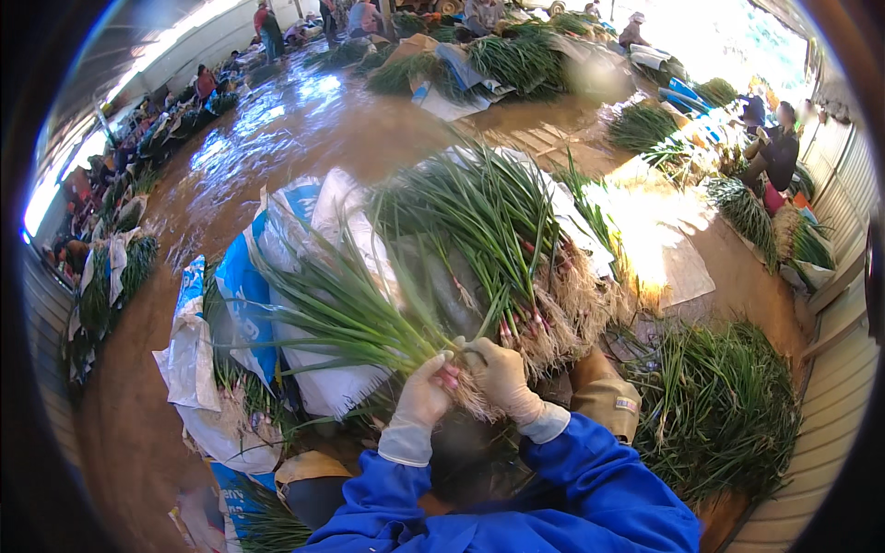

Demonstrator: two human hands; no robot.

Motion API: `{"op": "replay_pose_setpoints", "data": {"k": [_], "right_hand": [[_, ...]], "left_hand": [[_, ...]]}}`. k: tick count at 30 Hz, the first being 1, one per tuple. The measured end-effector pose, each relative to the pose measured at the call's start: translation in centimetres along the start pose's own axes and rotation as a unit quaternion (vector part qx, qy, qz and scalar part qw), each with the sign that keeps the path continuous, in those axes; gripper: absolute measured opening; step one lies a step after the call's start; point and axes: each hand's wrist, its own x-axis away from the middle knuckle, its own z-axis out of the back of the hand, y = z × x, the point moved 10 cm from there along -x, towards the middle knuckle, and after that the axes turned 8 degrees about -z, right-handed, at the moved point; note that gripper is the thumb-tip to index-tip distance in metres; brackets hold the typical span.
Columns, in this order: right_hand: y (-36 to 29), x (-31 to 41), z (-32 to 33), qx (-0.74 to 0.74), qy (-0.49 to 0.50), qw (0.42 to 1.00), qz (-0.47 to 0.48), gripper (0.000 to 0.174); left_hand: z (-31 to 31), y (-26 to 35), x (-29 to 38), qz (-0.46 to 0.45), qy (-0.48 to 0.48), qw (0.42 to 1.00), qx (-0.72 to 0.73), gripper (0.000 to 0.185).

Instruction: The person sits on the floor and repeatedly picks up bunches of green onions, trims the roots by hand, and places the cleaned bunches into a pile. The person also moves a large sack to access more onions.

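A bunch of green onions (387, 330) lies across my hands, its leaves fanning to the upper left and its pale roots hanging down. My gloved left hand (423, 392) grips it around the pinkish bulbs. My gloved right hand (506, 377) pinches the stems just above the roots from the other side; its fingertips are partly hidden. Beyond my hands, a large pile of green onions (477, 221) rests on white and blue plastic sacks (301, 276), with reddish bulbs and roots towards the right.
Loose green leaves (705, 408) are heaped on the floor at my right, beside a corrugated wall (840, 332). More onions under a sack (242, 428) lie at my left. A wet brown floor (332, 148) stretches ahead. Other people (781, 148) sit or stand among onion piles farther off.
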Motion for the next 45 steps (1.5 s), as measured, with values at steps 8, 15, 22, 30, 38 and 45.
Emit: {"op": "replay_pose_setpoints", "data": {"k": [8,15,22,30,38,45], "right_hand": [[7.7,3.8,-1.3,0.225,-0.416,0.871,-0.132,0.025],[3.9,-11.2,-5.8,0.251,-0.059,0.964,0.065,0.022],[5.1,-5.7,-5.9,0.241,-0.226,0.943,0.034,0.017],[8.8,-4.4,9.4,0.230,0.075,0.964,-0.109,0.020],[5.2,2.1,2.3,0.087,-0.154,0.980,-0.095,0.021],[4.2,0.0,1.4,-0.105,-0.109,0.982,-0.109,0.035]], "left_hand": [[0.3,5.3,0.4,-0.076,-0.021,0.995,0.065,0.014],[-0.1,6.4,2.0,-0.082,-0.058,0.994,0.037,0.016],[-5.1,9.9,3.9,-0.115,-0.234,0.957,0.128,0.038],[-3.5,1.8,0.2,-0.056,-0.116,0.990,-0.050,0.033],[-3.2,-5.1,-0.7,0.073,-0.060,0.993,-0.077,0.024],[-2.0,-4.5,1.3,0.072,-0.050,0.996,-0.004,0.021]]}}
